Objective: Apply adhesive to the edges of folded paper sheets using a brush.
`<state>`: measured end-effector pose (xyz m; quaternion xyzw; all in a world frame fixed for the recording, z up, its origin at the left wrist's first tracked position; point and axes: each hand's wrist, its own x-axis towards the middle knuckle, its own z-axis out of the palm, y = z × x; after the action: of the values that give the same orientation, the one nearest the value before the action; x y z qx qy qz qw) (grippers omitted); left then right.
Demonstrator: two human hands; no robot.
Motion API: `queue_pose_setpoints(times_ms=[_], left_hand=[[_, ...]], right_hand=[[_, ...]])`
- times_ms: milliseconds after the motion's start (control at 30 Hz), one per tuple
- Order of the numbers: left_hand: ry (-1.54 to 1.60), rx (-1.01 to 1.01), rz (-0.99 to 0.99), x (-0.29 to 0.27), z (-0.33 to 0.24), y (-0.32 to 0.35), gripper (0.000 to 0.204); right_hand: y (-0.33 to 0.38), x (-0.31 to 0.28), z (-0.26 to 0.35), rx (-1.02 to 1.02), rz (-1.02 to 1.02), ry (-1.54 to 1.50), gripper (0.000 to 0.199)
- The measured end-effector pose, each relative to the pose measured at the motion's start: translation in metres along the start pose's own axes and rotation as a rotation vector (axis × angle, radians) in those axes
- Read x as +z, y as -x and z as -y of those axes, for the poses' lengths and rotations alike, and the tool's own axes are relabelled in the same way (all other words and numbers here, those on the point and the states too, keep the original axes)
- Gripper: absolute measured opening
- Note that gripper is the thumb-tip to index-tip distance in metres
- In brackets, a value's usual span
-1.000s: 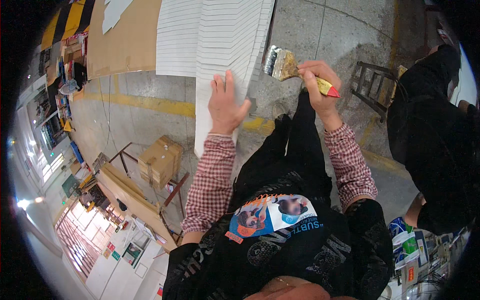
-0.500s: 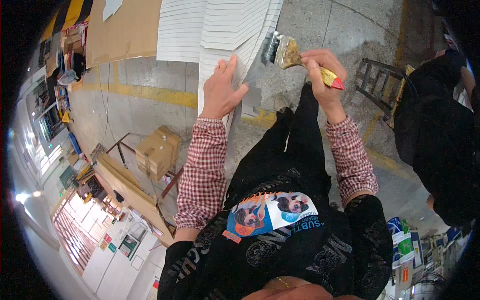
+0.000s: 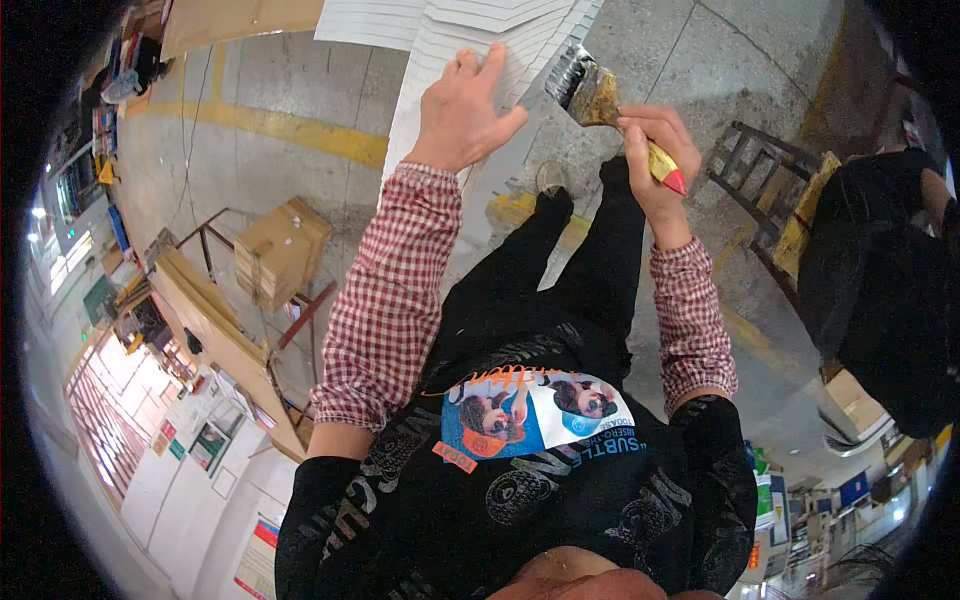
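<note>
Right grip [image 3: 655, 200] holding flat brush [image 3: 600, 98] by handle [image 3: 662, 168]; brush sitting just beside right edge of white sheet stack [image 3: 535, 48], bristles [image 3: 570, 75] pointing toward stack; left grip [image 3: 458, 120] lying open on stack, covering part; stack's far end running out of view; whether bristles are touching stack, cannot tell

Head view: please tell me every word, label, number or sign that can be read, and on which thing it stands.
Black shirt: orange script, blue capitals and grey lettering, partly readable; wording not copied here.
White poster at lower left: too small to read.
Green sign at left: too small to read.
Paintbrush in the right hand: no readable lettering.
</note>
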<state>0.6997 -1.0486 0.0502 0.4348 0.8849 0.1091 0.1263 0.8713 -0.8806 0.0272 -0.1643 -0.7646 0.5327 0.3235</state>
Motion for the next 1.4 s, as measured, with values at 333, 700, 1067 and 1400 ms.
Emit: queue_pose_setpoints(times_ms=[333, 700, 1067, 1400], left_hand=[[-0.101, -0.047, 0.009, 0.002, -0.001, 0.003, 0.073], [-0.086, -0.09, -0.004, 0.008, -0.009, 0.001, 0.074], [-0.071, -0.1, -0.04, 0.007, -0.006, -0.005, 0.074], [-0.038, -0.219, 0.092, 0.006, -0.013, -0.004, 0.09]], right_hand=[[-0.007, -0.009, 0.006, -0.004, 0.156, 0.021, 0.01], [-0.039, -0.026, 0.013, -0.029, 0.52, 0.014, 0.007], [-0.059, -0.022, 0.009, -0.008, 0.588, -0.025, 0.01], [-0.072, -0.068, 0.041, 0.093, 0.328, -0.062, 0.02]])
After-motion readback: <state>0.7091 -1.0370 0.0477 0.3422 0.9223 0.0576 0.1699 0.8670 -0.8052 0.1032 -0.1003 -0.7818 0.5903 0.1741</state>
